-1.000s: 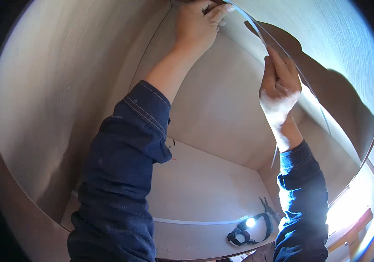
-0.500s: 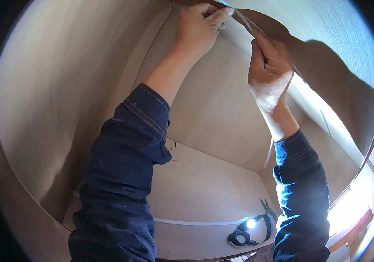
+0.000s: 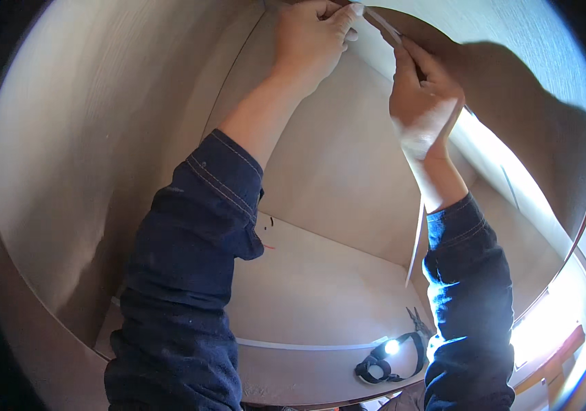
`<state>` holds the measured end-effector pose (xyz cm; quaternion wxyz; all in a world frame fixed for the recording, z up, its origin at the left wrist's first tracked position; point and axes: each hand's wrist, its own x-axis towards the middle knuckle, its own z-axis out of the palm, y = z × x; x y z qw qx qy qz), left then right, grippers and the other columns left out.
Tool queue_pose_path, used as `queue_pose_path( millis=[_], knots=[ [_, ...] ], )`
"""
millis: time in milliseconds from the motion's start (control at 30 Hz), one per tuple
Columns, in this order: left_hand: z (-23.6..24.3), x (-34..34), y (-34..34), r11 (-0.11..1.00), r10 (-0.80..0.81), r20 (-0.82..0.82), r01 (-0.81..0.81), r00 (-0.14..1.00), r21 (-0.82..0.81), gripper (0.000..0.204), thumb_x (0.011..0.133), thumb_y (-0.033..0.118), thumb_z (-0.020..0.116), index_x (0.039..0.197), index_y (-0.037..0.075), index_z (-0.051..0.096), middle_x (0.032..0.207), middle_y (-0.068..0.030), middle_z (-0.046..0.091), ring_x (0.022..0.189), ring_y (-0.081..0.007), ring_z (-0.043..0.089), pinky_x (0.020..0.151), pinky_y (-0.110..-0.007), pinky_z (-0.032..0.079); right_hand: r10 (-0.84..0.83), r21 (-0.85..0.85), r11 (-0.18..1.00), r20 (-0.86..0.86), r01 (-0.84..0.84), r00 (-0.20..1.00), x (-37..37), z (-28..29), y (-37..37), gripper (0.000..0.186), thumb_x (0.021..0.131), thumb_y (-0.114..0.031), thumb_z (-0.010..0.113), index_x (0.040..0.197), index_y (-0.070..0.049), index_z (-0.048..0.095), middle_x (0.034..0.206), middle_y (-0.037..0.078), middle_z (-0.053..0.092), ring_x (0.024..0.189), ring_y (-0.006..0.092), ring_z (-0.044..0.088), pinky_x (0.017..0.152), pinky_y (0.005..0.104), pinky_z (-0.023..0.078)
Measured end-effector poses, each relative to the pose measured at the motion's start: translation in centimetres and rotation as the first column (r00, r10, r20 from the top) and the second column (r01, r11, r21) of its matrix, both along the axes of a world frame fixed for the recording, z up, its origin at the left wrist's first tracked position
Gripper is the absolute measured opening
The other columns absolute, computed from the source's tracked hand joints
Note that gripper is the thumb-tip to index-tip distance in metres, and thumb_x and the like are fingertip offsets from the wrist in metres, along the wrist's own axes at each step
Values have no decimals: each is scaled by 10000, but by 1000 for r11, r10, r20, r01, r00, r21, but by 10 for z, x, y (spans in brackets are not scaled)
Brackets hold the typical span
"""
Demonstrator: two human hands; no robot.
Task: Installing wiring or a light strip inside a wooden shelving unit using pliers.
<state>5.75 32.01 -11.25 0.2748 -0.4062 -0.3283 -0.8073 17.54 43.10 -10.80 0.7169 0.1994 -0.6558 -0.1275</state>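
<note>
Both my arms reach up inside a pale wood-grain cabinet [image 3: 347,161]. A thin, pale, flexible strip [image 3: 383,25] runs between my hands along the upper panel. My left hand [image 3: 312,44] is closed at the top, its thumb and fingers pinched on the strip's far part. Lower and to the right, my right hand [image 3: 426,92] pinches the same strip between thumb and forefinger, the other fingers curled. A narrow pale length hangs below the right wrist; whether it belongs to the same strip is hidden by that hand.
On the lower panel lie a lit headlamp [image 3: 377,366] with a black strap and, beside it, dark pliers [image 3: 416,322]. A white strip [image 3: 306,346] crosses that panel. Small black bits [image 3: 271,222] and a red piece [image 3: 269,247] show near my left sleeve. Bright light enters at right.
My right hand has moved slightly upward along the upper panel, closer to the left. The hanging pale length has swung left and shows more. My left hand has shifted up a little, still pinching.
</note>
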Motion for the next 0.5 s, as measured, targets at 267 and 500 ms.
queue_pose_path(
  millis=[267, 500],
  knots=[
    [55, 12, -66, 992, 121, -62, -122, 991, -15, 252, 1032, 191, 669, 883, -11, 686, 769, -65, 663, 678, -117, 618, 591, -252, 486, -68, -144, 988, -97, 54, 993, 5, 60, -66, 117, 879, -123, 753, 971, -82, 811, 673, 51, 728, 531, 209, 606, 553, 317, 489],
    [74, 12, -79, 983, 182, -89, -179, 979, 42, 283, 1042, 202, 647, 868, -18, 686, 741, -66, 646, 645, -136, 589, 588, -282, 477, -108, 30, 992, -305, 123, 946, 5, 83, -82, 161, 911, -220, 734, 962, -88, 812, 702, 60, 734, 549, 224, 621, 571, 328, 502]
  ],
)
